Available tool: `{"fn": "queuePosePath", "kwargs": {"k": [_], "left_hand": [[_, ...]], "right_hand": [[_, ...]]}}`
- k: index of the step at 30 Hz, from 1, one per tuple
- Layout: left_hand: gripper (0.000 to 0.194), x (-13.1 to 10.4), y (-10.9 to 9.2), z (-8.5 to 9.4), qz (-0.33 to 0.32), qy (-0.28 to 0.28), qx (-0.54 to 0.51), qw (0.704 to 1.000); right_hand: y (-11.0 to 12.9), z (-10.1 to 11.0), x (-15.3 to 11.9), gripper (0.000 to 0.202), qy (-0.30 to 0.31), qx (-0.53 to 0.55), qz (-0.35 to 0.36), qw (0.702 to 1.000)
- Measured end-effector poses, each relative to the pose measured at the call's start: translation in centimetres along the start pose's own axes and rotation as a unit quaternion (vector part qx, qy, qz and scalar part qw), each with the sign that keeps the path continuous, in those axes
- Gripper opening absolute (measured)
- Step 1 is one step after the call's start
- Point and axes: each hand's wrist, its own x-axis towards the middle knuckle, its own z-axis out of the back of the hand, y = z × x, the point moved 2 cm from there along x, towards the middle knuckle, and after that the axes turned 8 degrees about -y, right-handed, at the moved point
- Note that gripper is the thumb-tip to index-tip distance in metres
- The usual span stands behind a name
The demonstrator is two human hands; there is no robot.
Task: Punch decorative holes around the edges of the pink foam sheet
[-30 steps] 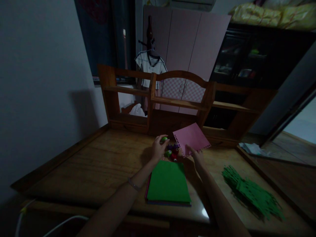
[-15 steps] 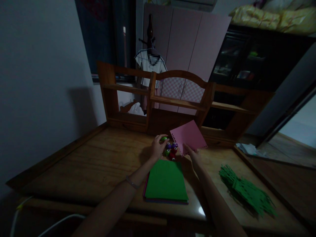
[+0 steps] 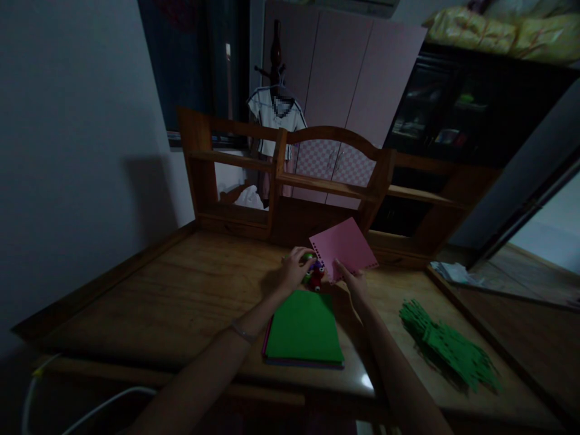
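Observation:
My right hand [image 3: 356, 287] pinches a pink sheet of paper [image 3: 348, 244] by its near edge, thumb on top. Small round holes line the sheet's left and near edges. My left hand [image 3: 292, 272] is curled round a small green piece [image 3: 309, 257], partly hidden by the fingers. Beside these fingers, left of the sheet, sit several small shiny pieces with white round spots, among them a purple one [image 3: 319, 266] and a red one [image 3: 316, 280]; their kind is hard to make out. Nearer me lies a stack of coloured paper [image 3: 303, 329], green on top.
A heap of cut green paper [image 3: 451, 350] lies on the right of the wooden table [image 3: 181, 302]. A wooden shelf unit [image 3: 326, 181] stands along the table's back edge. A white cable [image 3: 113, 399] hangs at the front left.
My left hand has moved slightly right with the green piece, closer to the other small pieces and the pink sheet. The pink sheet stays in my right hand, almost unmoved.

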Motion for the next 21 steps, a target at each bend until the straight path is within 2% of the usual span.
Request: {"fn": "queuePosePath", "kwargs": {"k": [9,15,21], "left_hand": [[0.017,-0.02,0.35,-0.22,0.0,-0.003,0.008,1.0],[0.018,-0.03,0.37,-0.25,0.0,0.003,0.014,1.0],[0.018,-0.05,0.18,-0.26,0.014,0.003,0.007,1.0]], "right_hand": [[0.33,-0.14,-0.04,0.041,0.008,-0.014,-0.001,1.0],[0.02,-0.32,-0.04,0.042,-0.009,-0.021,0.012,1.0],[-0.04,-0.62,-0.01,0.04,-0.037,-0.015,-0.02,0.999]]}}
